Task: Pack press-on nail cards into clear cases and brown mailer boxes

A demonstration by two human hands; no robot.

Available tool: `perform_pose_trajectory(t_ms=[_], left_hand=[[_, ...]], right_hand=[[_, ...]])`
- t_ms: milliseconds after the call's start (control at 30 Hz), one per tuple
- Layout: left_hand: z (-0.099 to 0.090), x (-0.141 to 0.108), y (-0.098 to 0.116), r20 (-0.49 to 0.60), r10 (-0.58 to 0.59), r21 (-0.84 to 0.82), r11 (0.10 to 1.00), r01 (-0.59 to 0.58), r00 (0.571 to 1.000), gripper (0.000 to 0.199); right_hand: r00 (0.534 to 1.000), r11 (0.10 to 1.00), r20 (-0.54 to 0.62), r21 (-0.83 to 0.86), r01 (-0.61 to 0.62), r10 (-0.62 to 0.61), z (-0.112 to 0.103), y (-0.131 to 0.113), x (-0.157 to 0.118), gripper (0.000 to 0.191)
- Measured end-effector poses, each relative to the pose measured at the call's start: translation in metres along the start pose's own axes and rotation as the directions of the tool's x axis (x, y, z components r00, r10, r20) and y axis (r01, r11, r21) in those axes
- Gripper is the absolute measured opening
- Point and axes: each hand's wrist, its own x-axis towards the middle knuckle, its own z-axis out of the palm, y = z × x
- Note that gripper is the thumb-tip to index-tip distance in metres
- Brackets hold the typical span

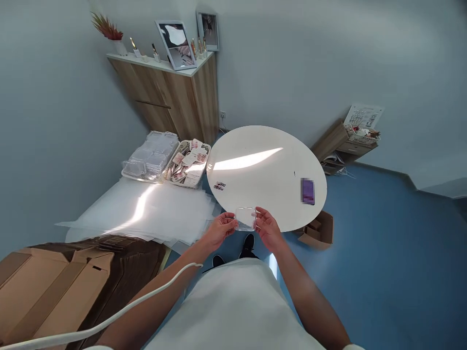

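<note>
A small clear plastic case [245, 219] is held between my two hands at the near edge of the white oval table [262, 189]. The fingers of my left hand [221, 228] pinch its left side. On its right side, my right hand [268, 227] grips the edge between thumb and fingers. The case looks transparent, and no contents can be made out in it. A cluster of small dark items [219, 185] lies on the table's left part, and a purple object [308, 191] lies on its right part.
Left of the table are a basket of printed cards [189, 163], a tray of clear cases [153, 151] and translucent sheets [146, 209]. Flattened cardboard [47, 287] is at the lower left. An open cardboard box [321, 231] stands on the floor right of the table.
</note>
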Motion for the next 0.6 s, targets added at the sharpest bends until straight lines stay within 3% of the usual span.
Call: perform_pose_trajectory(t_ms=[167, 300, 533, 600], left_hand=[[0.035, 0.03, -0.002, 0.003, 0.03, 0.145, 0.989, -0.03, 1.0, 0.044], [0.059, 0.055, -0.003, 0.022, 0.021, 0.179, 0.984, -0.024, 1.0, 0.046], [0.089, 0.09, -0.013, -0.106, -0.026, 0.086, 0.996, 0.035, 0.994, 0.043], [0.096, 0.095, -0.017, -0.093, -0.065, 0.086, 0.994, 0.073, 0.994, 0.042]], right_hand=[[0.999, 0.969, 0.042, -0.245, 0.012, -0.002, -0.043, -0.008, 0.009, 0.077], [0.997, 0.873, 0.073, -0.485, 0.057, -0.025, -0.075, -0.013, 0.029, 0.08], [0.996, 0.852, 0.089, -0.519, 0.067, -0.024, -0.118, -0.029, 0.058, 0.078], [0.994, 0.854, 0.107, -0.514, 0.073, -0.02, -0.127, -0.031, 0.063, 0.078]])
